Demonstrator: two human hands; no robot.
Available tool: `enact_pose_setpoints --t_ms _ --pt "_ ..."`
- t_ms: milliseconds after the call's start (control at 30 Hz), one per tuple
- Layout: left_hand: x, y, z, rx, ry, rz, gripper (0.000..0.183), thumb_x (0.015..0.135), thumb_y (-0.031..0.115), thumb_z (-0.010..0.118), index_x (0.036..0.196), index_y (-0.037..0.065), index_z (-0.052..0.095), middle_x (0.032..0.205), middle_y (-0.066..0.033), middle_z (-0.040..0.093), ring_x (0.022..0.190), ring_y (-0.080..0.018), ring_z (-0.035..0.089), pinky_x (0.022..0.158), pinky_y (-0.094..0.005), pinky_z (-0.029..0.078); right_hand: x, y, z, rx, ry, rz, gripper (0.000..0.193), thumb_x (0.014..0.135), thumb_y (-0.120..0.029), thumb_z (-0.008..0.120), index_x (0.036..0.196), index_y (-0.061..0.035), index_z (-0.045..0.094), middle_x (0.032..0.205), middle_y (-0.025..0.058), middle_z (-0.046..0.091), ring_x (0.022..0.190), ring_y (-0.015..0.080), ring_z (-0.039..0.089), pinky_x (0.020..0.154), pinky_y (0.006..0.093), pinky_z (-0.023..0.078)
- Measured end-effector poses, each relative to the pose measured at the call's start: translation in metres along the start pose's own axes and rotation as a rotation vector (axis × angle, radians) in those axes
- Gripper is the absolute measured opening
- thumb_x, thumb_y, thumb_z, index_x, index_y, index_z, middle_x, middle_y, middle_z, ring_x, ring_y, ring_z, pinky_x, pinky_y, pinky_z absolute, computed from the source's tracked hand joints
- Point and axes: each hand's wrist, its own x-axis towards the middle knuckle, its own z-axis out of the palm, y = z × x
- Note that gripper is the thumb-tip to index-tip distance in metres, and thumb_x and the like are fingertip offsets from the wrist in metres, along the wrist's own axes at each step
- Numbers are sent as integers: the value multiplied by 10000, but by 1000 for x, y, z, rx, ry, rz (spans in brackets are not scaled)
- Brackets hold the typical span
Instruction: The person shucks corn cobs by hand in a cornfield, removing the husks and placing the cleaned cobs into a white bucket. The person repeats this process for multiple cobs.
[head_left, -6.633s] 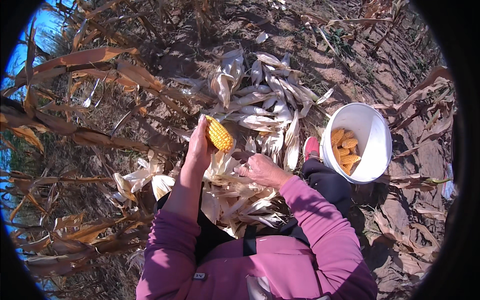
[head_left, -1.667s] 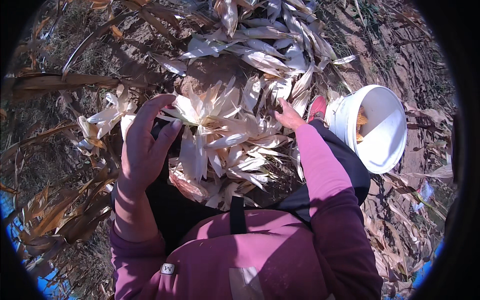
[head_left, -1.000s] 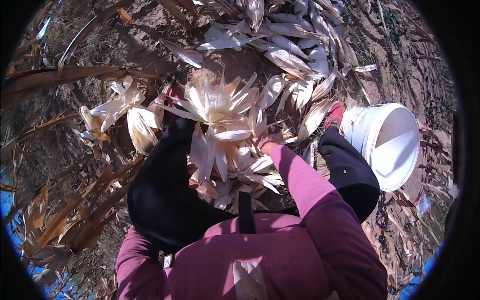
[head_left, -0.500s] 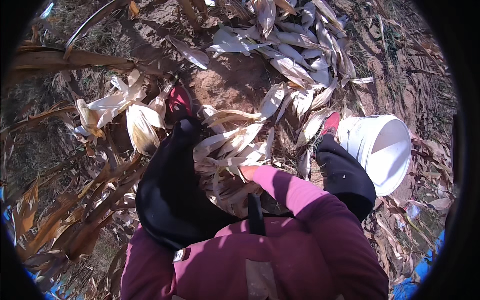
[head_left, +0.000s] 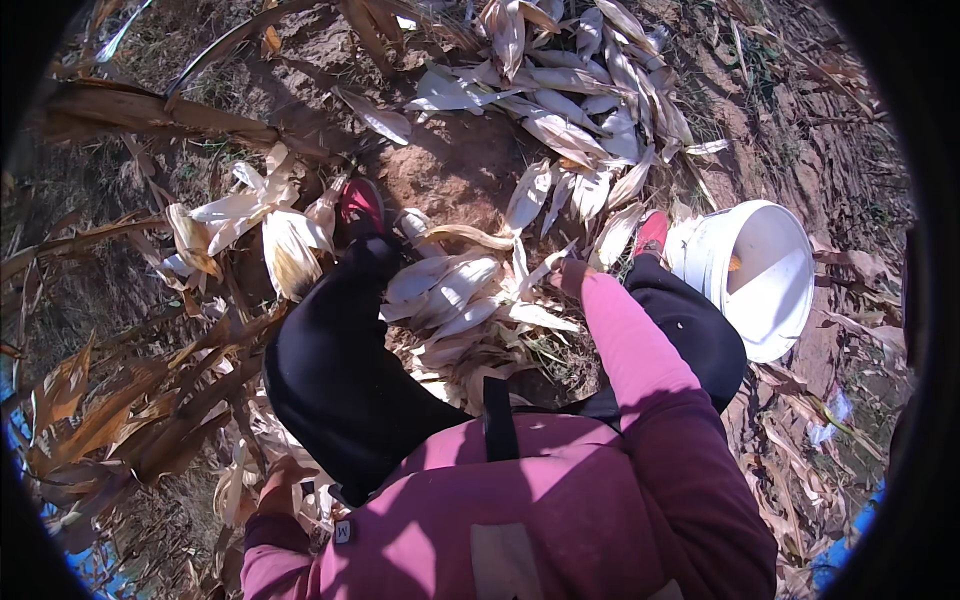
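The husks [head_left: 470, 300] are lying in a pale heap on the dirt [head_left: 455, 165], right in the middle, between the person's two knees. The right hand [head_left: 568, 275] is reaching into the heap from 4 o'clock, and its pink sleeve [head_left: 630, 340] is running down toward the body. The hand is touching the husks at the heap's right edge, but its fingers are tucked in among the leaves, so I cannot tell if they are wide, narrow or holding one. The left hand [head_left: 275, 492] is sitting low at 7 o'clock, down among brown leaves [head_left: 150, 420], and it is looking closed around some dry leaves, though it is partly hidden by the dark knee [head_left: 340, 380].

Two red shoes are poking out past the knees, one shoe [head_left: 360, 205] at 11 o'clock of the heap and the other shoe [head_left: 650, 232] at 2 o'clock. A white bucket [head_left: 760, 275] is standing just beside the right shoe, at 3 o'clock of the heap, with a bit of yellow showing inside. More husks [head_left: 580, 90] are lying spread out at 12 o'clock, well apart from the hands. A husk bunch [head_left: 270, 230] is hanging at 10 o'clock, near the left shoe
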Motion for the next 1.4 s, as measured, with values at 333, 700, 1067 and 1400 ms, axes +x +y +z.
enact_pose_setpoints --t_ms 333,700,1067,1400 --pt "-10 -6 -74 -617 566 -45 342 906 261 571 1162 37 529 1113 -73 574 1019 -185 514 879 -346 412 -198 -158 -102 -209 202 -120 310 861 -259 520 1023 -33 658 1011 196 659 976 361 626 859 451 482" --pt "-115 173 -210 -882 1226 451 179 958 175 502 1003 22 585 944 -41 607 878 -110 548 822 -258 423 -252 -110 -53 -58 243 -275 420 880 -371 552 1121 -30 601 1045 209 644 977 378 611 837 437 477" --pt "-58 317 -233 -262 526 859 168 910 138 554 994 -5 581 831 -119 642 777 -191 621 711 -311 475 -226 -114 -71 -174 117 -221 449 885 -398 580 1204 -83 586 1089 203 639 1035 360 602 894 426 461" --pt "95 303 -211 229 233 704 253 883 184 591 1077 23 566 840 -182 640 830 -319 644 707 -405 492 -104 -62 -118 39 333 109 417 846 -290 554 1194 -60 578 1123 201 623 1067 358 586 945 420 453"
